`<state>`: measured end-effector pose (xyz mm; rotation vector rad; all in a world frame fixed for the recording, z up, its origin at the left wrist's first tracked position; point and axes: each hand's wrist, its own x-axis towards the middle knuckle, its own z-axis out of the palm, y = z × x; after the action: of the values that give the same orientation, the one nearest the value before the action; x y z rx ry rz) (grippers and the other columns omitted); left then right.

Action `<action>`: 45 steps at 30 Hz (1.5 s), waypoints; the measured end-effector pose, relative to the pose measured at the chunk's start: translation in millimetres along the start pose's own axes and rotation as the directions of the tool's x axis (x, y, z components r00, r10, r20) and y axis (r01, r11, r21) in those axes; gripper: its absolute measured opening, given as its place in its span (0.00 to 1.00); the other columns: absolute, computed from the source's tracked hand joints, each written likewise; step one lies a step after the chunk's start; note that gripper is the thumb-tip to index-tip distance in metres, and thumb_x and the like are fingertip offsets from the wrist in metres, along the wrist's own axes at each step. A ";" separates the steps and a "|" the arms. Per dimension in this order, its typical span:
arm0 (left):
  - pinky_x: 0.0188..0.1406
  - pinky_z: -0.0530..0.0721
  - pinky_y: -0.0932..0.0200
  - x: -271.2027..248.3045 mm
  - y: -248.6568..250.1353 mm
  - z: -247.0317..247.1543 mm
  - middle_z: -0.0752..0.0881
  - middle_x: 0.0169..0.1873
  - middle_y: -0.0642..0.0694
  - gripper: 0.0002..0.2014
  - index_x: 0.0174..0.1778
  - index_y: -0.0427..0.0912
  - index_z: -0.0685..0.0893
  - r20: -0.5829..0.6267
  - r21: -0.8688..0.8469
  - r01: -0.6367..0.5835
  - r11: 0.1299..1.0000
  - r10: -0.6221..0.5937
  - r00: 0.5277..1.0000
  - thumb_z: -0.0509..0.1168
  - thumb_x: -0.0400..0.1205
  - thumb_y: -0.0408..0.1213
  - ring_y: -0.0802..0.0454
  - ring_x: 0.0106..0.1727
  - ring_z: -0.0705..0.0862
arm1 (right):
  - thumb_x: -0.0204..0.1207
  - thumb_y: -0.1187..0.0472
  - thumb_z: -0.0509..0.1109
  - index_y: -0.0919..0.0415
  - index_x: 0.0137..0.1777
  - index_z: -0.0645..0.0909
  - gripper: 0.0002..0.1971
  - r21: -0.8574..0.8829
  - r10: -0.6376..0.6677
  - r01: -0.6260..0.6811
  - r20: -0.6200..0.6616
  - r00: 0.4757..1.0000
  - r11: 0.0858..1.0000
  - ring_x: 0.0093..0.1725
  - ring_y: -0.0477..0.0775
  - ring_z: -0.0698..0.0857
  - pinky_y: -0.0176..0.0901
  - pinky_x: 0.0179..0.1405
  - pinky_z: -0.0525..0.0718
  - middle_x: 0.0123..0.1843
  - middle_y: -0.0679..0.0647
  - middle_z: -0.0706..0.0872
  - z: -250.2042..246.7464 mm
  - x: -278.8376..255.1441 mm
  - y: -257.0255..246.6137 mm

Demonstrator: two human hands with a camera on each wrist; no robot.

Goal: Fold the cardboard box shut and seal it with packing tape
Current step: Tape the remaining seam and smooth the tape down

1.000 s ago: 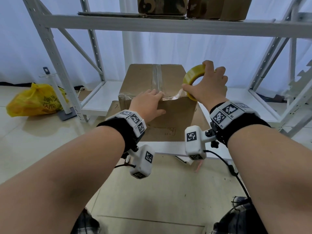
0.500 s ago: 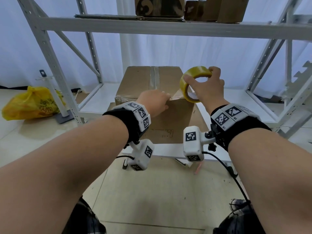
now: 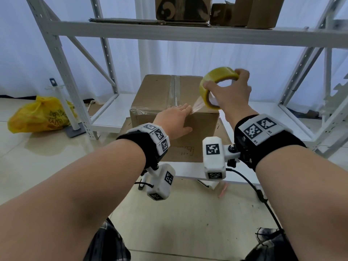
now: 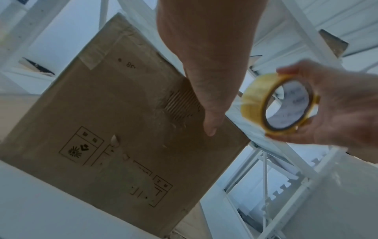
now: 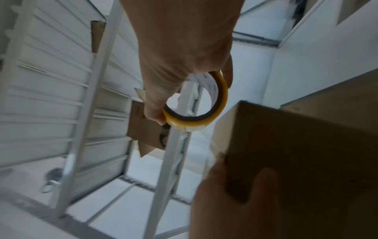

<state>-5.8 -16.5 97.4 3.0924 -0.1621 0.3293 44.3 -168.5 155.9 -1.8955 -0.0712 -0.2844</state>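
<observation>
Lifted higher and farther right than half a second ago: tape roll (image 3: pixel 216 85), yellow, now raised above the near right corner of the cardboard box (image 3: pixel 165 95), gripped by the right hand (image 3: pixel 231 95) with thumb on the near rim and fingers (image 3: pixel 243 74) curled over the far rim. Stretched longer than before: clear tape strip (image 3: pixel 196 106), running from the roll down to the box's top front edge. Shifted slightly right along that edge since the earlier frame: left hand (image 3: pixel 175 119), lying flat with straight fingers pressing the strip's end onto the box top, thumb down the front face. Closed as before, flaps folded shut, older tape along the centre seam and over the left front corner. Unmoved: box standing on the low white shelf (image 3: pixel 113 113) of a metal rack. Seen from the left wrist: thumb against the brown front panel, roll held just beside the box's corner. Off to the left on the floor: yellow plastic bag (image 3: pixel 39 115). On the upper shelf: more cardboard boxes (image 3: pixel 182 8).
</observation>
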 end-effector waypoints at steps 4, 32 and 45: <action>0.79 0.63 0.50 1.0 3.9 2.3 0.57 0.83 0.51 0.38 0.83 0.47 0.55 -0.023 -0.029 0.020 0.999 -0.020 1.000 0.62 0.81 0.55 0.51 0.82 0.60 | 0.61 0.47 0.80 0.45 0.75 0.58 0.45 -0.081 -0.080 0.077 -0.035 0.996 0.994 0.66 0.63 0.74 0.55 0.64 0.78 0.68 0.56 0.65 -6.0 4.4 2.2; 0.78 0.59 0.40 13.7 40.4 4.7 0.60 0.79 0.28 0.38 0.82 0.54 0.54 0.042 0.097 0.167 0.981 -0.172 0.984 0.56 0.78 0.67 0.34 0.80 0.60 | 0.64 0.38 0.76 0.44 0.76 0.55 0.44 -0.193 0.005 -0.009 -0.023 1.000 0.981 0.68 0.67 0.73 0.54 0.59 0.77 0.70 0.61 0.64 -23.4 6.0 39.2; 0.80 0.55 0.55 -6.6 31.8 5.8 0.62 0.81 0.44 0.33 0.80 0.41 0.59 -0.095 -0.059 0.045 0.997 -0.050 0.994 0.61 0.83 0.51 0.49 0.82 0.59 | 0.61 0.47 0.81 0.47 0.76 0.59 0.46 -0.156 -0.210 0.204 -0.023 0.977 0.966 0.67 0.63 0.73 0.49 0.61 0.73 0.69 0.58 0.66 -22.8 2.0 2.7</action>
<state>-14.4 -47.7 90.9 3.0104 -0.0939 0.4632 43.1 -190.9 161.0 -2.0371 -0.2280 -0.4807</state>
